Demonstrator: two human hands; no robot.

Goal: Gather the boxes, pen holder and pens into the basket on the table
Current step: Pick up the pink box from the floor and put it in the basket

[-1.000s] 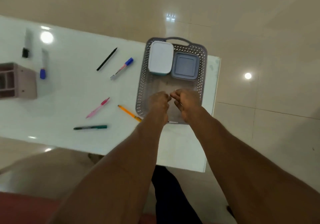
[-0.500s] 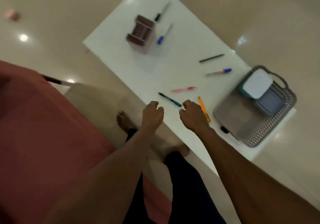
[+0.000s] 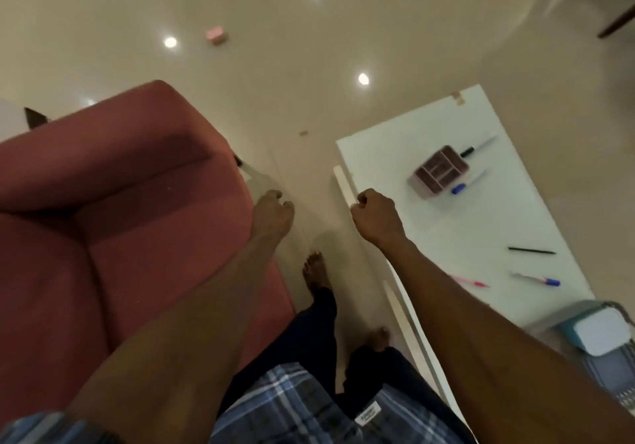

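The white table [image 3: 426, 237] runs along the right of the head view. A brownish pen holder [image 3: 438, 171] stands near its far end, between a black-capped marker [image 3: 479, 147] and a blue-capped marker [image 3: 468, 184]. Nearer lie a black pen [image 3: 531, 251], a blue-capped pen [image 3: 536, 279] and a pink pen [image 3: 470, 281]. The grey basket [image 3: 570, 316] at the right edge holds a white box [image 3: 603, 332] and a grey box [image 3: 608, 371]. My left hand [image 3: 271, 213] is fisted over the floor beside the sofa. My right hand [image 3: 376, 218] is fisted over the table's near edge. Both hold nothing.
A red sofa [image 3: 113, 223] fills the left side, close to my left arm. A narrow strip of tiled floor [image 3: 309, 155] with my bare feet [image 3: 316, 268] lies between sofa and table. A small pink object [image 3: 216, 34] sits on the floor far ahead.
The view has swung left, away from the basket. My fists have moved from above the basket to the table's near edge and the floor gap, and they are now further apart.
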